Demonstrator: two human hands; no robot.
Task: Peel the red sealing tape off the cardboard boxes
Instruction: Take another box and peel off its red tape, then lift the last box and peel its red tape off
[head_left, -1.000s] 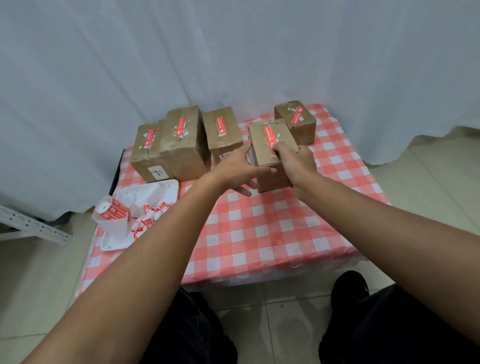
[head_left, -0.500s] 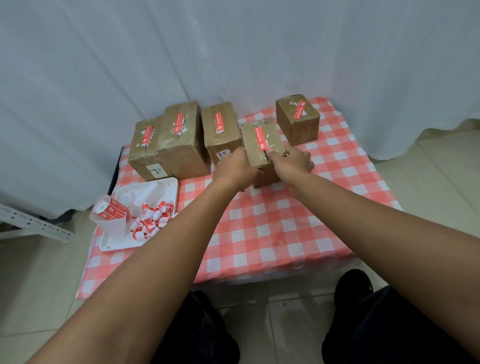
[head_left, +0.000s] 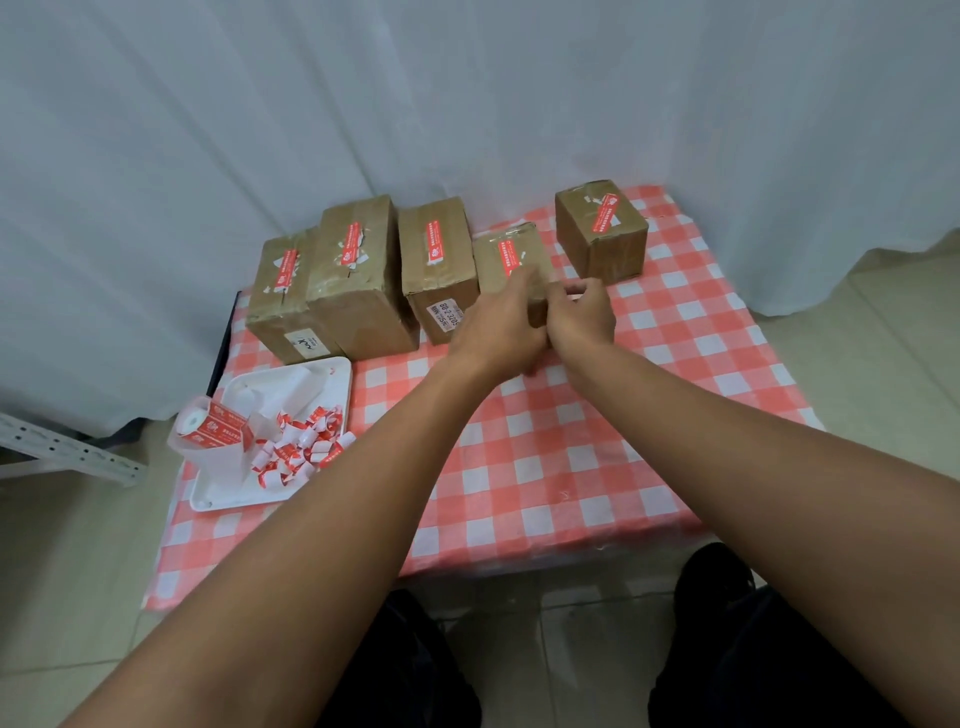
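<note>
— Five brown cardboard boxes along the far edge of the checkered table?

— Yes. Leftmost box (head_left: 283, 301) and tall box (head_left: 358, 275) pressed side by side, third box (head_left: 436, 260) close beside them, white printed label on its near face.

— And the fourth?

— Small fourth box (head_left: 506, 254) slightly nearer, its near part hidden. Fifth box (head_left: 602, 234) apart at the right, turned at an angle.

— Tape?

— One red strip with white print on each top: (head_left: 287, 267), (head_left: 350, 244), (head_left: 435, 241), (head_left: 508, 257), (head_left: 605, 213). Torn white scraps beside several strips. All five strips still stuck down; near end of the fourth not discernible.
</note>
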